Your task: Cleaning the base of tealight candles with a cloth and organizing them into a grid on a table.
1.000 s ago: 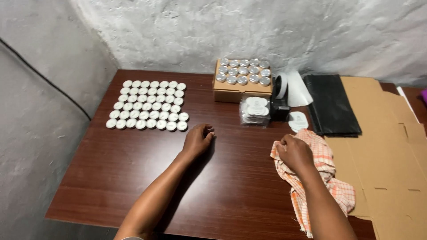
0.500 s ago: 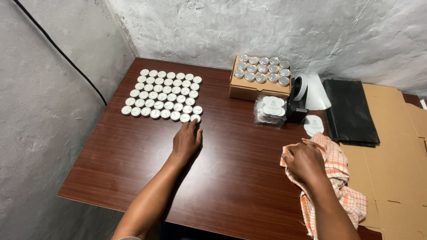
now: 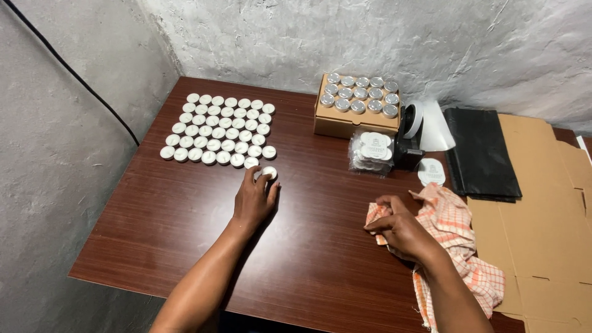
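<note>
Left hand [image 3: 254, 200] has its fingertips pinched on one small white tealight candle [image 3: 269, 172], just off the near-right corner of the tidy grid of white tealights [image 3: 219, 129] toward the bench's far-left corner. A careless nudge could knock that front row crooked. Right hand [image 3: 404, 231] grips the orange checked cloth [image 3: 459, 237] near the right edge.

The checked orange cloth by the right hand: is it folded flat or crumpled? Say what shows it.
Crumpled: the checked orange cloth lies bunched in uneven ridges, and the right hand rests on its edge.
</note>
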